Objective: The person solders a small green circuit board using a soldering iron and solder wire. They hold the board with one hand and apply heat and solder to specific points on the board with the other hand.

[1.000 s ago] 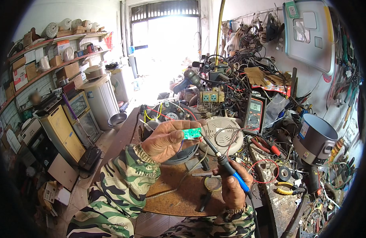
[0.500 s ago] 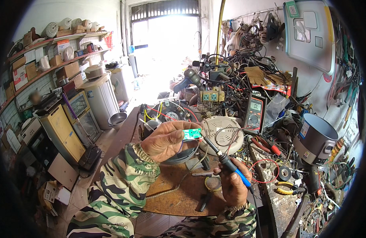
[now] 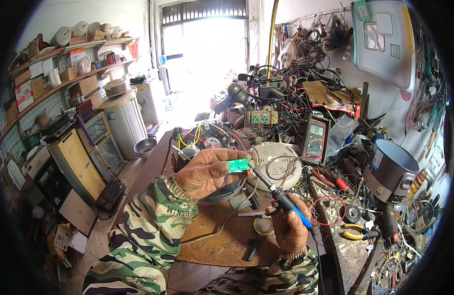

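A small green circuit board [image 3: 238,165] is pinched between the fingers of my left hand [image 3: 201,173], raised over the wooden bench. My right hand [image 3: 292,226] grips a soldering iron [image 3: 285,200] with a blue and black handle, its cable running down past my wrist. The iron's tip meets, or comes very close to, the right end of the board. Behind my left hand stands an opened round appliance base [image 3: 212,138] with red and yellow wires. Beside it rests a beige round vented cover [image 3: 278,164]. A small round tin [image 3: 263,226] sits below, between my forearms.
A multimeter [image 3: 316,137] stands upright behind the cover, near a heap of cables [image 3: 296,83]. On the right are a grey pot-shaped appliance body [image 3: 391,172], yellow-handled pliers [image 3: 357,232] and black tape [image 3: 353,213]. Shelves [image 3: 74,44] and cabinets line the left wall.
The green board has tilted slightly, so its face reflects less glare. My right hand and the soldering iron have shifted very slightly; both grips stay the same.
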The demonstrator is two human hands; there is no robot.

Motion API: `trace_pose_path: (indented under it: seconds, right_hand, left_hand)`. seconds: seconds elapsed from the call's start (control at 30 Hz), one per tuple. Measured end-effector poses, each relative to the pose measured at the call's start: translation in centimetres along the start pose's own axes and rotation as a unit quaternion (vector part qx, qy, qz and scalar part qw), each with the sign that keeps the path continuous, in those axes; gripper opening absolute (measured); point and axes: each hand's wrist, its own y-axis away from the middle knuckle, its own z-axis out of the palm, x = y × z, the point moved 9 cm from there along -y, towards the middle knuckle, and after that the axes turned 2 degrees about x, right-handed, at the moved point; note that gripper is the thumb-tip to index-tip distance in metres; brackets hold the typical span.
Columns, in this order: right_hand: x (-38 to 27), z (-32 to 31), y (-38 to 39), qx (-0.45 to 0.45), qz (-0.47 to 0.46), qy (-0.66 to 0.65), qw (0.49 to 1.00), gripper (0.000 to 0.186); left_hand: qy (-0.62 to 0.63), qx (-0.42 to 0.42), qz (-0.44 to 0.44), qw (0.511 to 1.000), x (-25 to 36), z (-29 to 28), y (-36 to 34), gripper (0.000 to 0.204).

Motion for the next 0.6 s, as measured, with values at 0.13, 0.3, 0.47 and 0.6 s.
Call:
trace_pose_path:
  seconds: [0.13,0.3,0.47,0.6]
  right_hand:
    - [-0.03,-0.03,0.07,-0.004,-0.003,-0.003,1.000,0.053]
    - [0.12,-0.10,0.06,-0.004,-0.001,-0.003,1.000,0.052]
    - [0.16,-0.50,0.08,0.011,-0.003,-0.030,0.999,0.050]
    - [0.06,-0.47,0.04,0.007,-0.015,-0.045,0.999,0.050]
  left_hand:
    - [0.013,0.000,-0.007,1.000,-0.20,-0.09,-0.05,0.068]
    - [0.009,0.012,-0.002,1.000,0.08,-0.05,-0.01,0.062]
    - [0.020,0.030,-0.007,0.999,-0.26,-0.53,-0.05,0.064]
    - [0.012,0.025,-0.005,1.000,-0.07,-0.11,-0.04,0.061]
